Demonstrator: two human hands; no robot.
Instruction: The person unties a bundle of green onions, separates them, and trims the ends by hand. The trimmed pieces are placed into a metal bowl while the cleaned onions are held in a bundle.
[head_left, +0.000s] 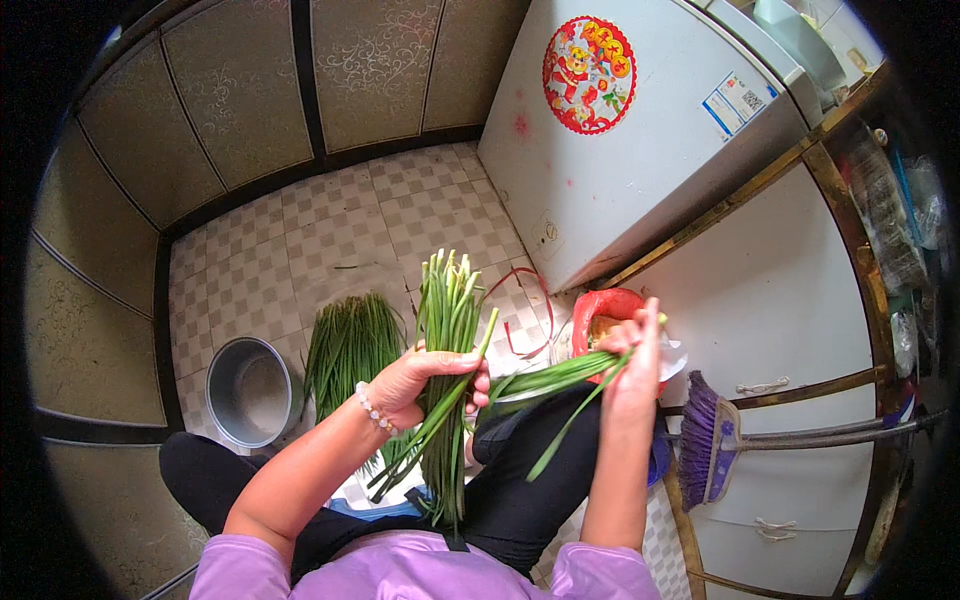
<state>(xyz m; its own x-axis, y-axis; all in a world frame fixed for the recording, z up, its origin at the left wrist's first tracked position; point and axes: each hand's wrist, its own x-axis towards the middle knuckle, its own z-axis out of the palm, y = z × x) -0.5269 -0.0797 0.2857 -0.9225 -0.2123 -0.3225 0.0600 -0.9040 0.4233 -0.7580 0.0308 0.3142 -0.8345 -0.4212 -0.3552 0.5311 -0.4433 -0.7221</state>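
Observation:
My left hand (431, 382) is closed around a thick bundle of green garlic chives (448, 315), their pale cut ends pointing away from me. A few stalks cross the bundle at a slant under my thumb. Over on the right, my right hand (634, 356) grips a smaller bunch of chives (559, 381) by one end, and its leaves trail left towards the bundle. One long leaf hangs down from this bunch. Behind that hand stands a bin with a red plastic bag (607, 304), partly hidden. A large pile of chives (352, 352) lies on the floor beyond my left forearm.
A grey metal pot (251, 394) stands on the tiled floor (337, 225) at left. A red ribbon (551, 315) lies near the white refrigerator (600, 172). The purple broom (709, 442) leans by the white cabinet (780, 300) at right. Patterned panels (232, 105) line the far left.

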